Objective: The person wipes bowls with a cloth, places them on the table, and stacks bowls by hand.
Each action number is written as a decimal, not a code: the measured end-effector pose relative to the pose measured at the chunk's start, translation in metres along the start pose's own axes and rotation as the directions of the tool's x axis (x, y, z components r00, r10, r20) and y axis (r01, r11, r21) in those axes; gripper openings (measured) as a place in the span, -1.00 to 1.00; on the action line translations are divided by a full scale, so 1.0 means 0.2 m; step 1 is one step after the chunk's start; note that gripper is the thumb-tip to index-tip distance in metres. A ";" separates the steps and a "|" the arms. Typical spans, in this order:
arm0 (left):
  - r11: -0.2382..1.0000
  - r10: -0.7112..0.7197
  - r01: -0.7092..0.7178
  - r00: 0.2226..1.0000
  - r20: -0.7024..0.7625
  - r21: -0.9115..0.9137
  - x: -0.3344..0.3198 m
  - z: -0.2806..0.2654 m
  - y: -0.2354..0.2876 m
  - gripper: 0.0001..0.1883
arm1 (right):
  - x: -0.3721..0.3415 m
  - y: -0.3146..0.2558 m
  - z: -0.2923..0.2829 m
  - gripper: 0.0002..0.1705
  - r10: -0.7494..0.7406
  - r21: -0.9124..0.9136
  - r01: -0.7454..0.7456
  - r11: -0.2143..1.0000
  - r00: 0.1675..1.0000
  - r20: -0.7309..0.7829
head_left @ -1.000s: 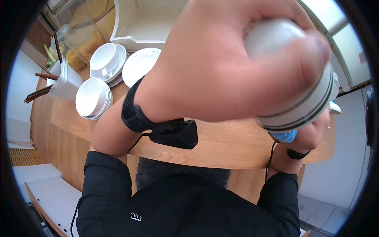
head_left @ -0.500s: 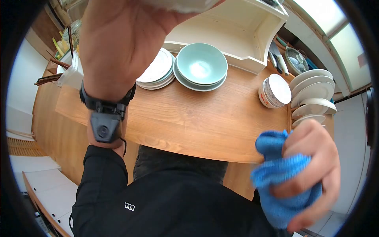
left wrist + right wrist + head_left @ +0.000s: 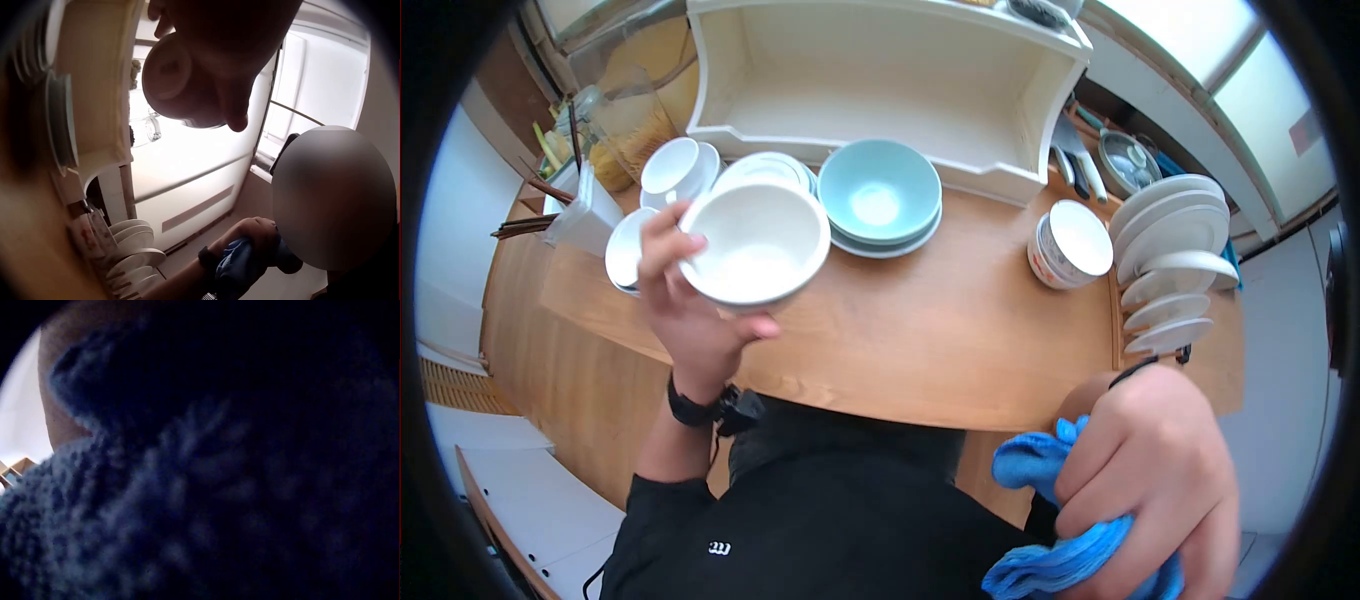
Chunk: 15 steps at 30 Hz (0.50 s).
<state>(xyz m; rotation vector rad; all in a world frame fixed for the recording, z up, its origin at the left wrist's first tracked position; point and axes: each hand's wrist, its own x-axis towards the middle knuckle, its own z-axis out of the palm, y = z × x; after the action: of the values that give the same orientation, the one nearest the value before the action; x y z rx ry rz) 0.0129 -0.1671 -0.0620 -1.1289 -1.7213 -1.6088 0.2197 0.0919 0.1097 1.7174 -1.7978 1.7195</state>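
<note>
- The round, deep bowl (image 3: 757, 250) was plain white inside.
- The bunched fabric cloth (image 3: 1055, 568) was bright blue in the head view, but showed dark navy in the right wrist view.
- The wide, shallow-sided upper bowl (image 3: 880, 192) was pale turquoise, with a whitish glare at its centre.
- The small stacked round bowls (image 3: 1055, 258) were white, with reddish-orange marks on the outside.
- The flat round racked plates (image 3: 1172, 240) were white.
- The wooden tabletop (image 3: 940, 340) was warm brown with visible grain.
- The boxy shelf unit (image 3: 870, 100) was cream.
- The fabric top (image 3: 830, 530) was black, bearing a small white logo (image 3: 719, 548).
</note>
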 end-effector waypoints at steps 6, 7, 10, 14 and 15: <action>0.969 -0.144 0.131 0.989 0.046 0.209 -0.13 -0.04 0.08 -0.14 | 0.03 0.04 -0.02 -0.76 -0.026 0.035 0.020 0.999 0.984 0.179; 0.954 -0.223 0.212 0.974 0.029 0.213 -0.15 -0.04 0.08 -0.20 | 0.03 0.04 -0.03 -0.74 -0.014 -0.013 0.016 1.000 0.983 0.185; 0.913 -0.339 0.325 0.941 0.013 0.245 -0.20 -0.07 0.09 -0.31 | 0.05 0.05 -0.06 -0.71 -0.031 0.040 0.025 0.999 0.987 0.157; 0.880 -0.413 0.397 0.911 0.007 0.260 -0.24 -0.09 0.09 -0.34 | 0.05 0.06 -0.06 -0.70 -0.028 0.155 0.009 0.988 0.992 0.123; 0.872 -0.432 0.416 0.902 0.005 0.256 -0.24 -0.10 0.09 -0.35 | 0.05 0.07 -0.05 -0.70 -0.032 0.154 0.013 0.988 0.992 0.122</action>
<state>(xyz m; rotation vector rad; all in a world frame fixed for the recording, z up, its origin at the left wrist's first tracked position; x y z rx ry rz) 0.0497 -0.1979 -0.0879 -0.7147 -2.2603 -1.5456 0.2005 0.0883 0.1121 1.9376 -1.7270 1.8231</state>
